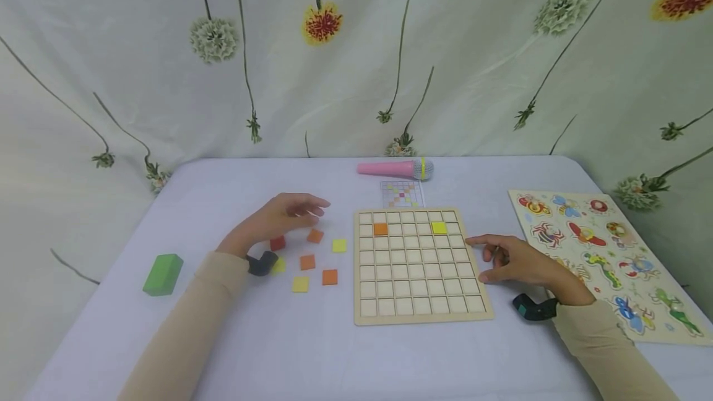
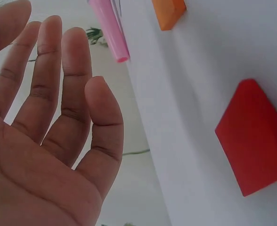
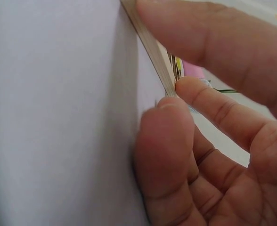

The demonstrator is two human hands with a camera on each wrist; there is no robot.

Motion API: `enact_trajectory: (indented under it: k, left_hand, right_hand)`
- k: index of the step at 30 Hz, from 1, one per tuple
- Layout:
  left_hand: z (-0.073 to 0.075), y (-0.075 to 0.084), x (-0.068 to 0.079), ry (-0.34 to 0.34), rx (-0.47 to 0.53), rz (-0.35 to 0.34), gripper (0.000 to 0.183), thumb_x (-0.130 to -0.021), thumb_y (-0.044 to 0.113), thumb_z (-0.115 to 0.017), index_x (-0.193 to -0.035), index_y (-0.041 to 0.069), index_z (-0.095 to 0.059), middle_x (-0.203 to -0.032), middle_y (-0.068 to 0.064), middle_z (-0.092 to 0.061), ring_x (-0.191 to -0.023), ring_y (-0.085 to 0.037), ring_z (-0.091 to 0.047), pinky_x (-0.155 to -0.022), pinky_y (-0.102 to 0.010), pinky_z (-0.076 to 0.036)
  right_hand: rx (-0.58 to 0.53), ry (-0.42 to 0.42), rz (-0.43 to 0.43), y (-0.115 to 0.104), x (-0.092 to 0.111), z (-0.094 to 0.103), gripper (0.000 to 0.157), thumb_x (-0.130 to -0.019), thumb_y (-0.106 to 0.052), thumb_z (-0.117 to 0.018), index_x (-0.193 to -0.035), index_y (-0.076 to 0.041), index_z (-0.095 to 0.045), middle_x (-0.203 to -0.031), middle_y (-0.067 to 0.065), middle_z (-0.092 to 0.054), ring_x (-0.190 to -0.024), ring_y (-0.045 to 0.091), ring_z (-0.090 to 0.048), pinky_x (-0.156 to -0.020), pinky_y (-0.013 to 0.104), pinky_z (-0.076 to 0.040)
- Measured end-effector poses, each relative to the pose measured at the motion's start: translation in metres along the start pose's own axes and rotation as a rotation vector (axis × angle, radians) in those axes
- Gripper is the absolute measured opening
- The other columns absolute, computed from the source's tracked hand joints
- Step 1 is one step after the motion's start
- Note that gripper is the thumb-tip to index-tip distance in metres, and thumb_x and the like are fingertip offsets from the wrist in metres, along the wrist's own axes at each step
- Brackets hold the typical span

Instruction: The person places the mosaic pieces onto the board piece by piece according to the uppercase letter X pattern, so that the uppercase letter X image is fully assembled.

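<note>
Grid board: pale wood, square cells, lying flat on desk.
Seated: one orange tile, one yellow tile, second row from back; early stage, by my reckoning.
Loose tiles: seven showing left of board; thick, smooth squares in red, orange, yellow; likely left to place.
Pattern card: behind board, probably the guide.
Left hand: grip relaxed, nothing held, near loose tiles.
Right hand: grip slack, fingertips at board's right edge.

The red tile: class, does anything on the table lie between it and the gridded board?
Yes: an orange tile and a yellow tile lie between the red tile and the board. Lifted, it could probably pass over them.
</note>
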State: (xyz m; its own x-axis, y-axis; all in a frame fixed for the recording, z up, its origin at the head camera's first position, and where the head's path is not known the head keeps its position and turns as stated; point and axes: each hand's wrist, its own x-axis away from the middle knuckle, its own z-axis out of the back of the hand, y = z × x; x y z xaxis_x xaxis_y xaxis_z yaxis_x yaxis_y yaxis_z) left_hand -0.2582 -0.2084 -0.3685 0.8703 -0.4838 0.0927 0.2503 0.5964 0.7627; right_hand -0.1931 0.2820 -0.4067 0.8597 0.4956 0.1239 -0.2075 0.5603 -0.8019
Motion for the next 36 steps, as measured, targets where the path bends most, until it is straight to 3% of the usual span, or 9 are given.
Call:
enact_trajectory:
  k: [17, 25, 30, 36]
  left_hand:
    - [0.005, -0.012, -0.013, -0.132, -0.102, 0.195, 0.048, -0.101, 0.017, -0.075, -0.148, 0.014, -0.066, -0.142, -0.012, -0.067, -0.131, -0.035, -0.057, -0.112, -0.053, -0.049]
    - [0.001, -0.011, -0.013, -0.119, -0.161, 0.305, 0.048, -0.095, 0.016, -0.083, -0.141, 0.016, -0.071, -0.137, -0.007, -0.068, -0.125, -0.031, -0.058, -0.108, -0.048, -0.052]
    - [0.000, -0.011, -0.014, -0.112, -0.182, 0.320, 0.042, -0.092, 0.014, -0.085, -0.133, 0.016, -0.075, -0.129, -0.006, -0.070, -0.121, -0.030, -0.059, -0.105, -0.046, -0.053]
    - [0.001, -0.012, -0.015, -0.106, -0.198, 0.267, 0.030, -0.091, 0.008, -0.085, -0.119, 0.013, -0.079, -0.116, -0.007, -0.070, -0.111, -0.029, -0.060, -0.101, -0.044, -0.053]
  right_hand:
    - [-0.009, -0.001, -0.004, 0.002, 0.001, 0.000, 0.070, -0.087, -0.005, -0.086, -0.146, 0.015, -0.054, -0.099, 0.005, -0.054, -0.076, 0.013, -0.047, -0.067, 0.026, -0.040]
    - [-0.012, -0.003, 0.013, 0.002, 0.000, 0.001, 0.070, -0.088, -0.006, -0.087, -0.145, 0.016, -0.054, -0.098, 0.006, -0.054, -0.075, 0.012, -0.048, -0.067, 0.025, -0.041]
    - [-0.010, -0.003, 0.016, 0.003, 0.001, 0.001, 0.069, -0.088, -0.005, -0.086, -0.145, 0.016, -0.054, -0.098, 0.006, -0.054, -0.075, 0.012, -0.048, -0.067, 0.025, -0.041]
    - [-0.001, 0.007, 0.032, 0.003, 0.001, 0.001, 0.068, -0.087, -0.005, -0.087, -0.144, 0.016, -0.055, -0.098, 0.005, -0.055, -0.075, 0.011, -0.048, -0.067, 0.025, -0.041]
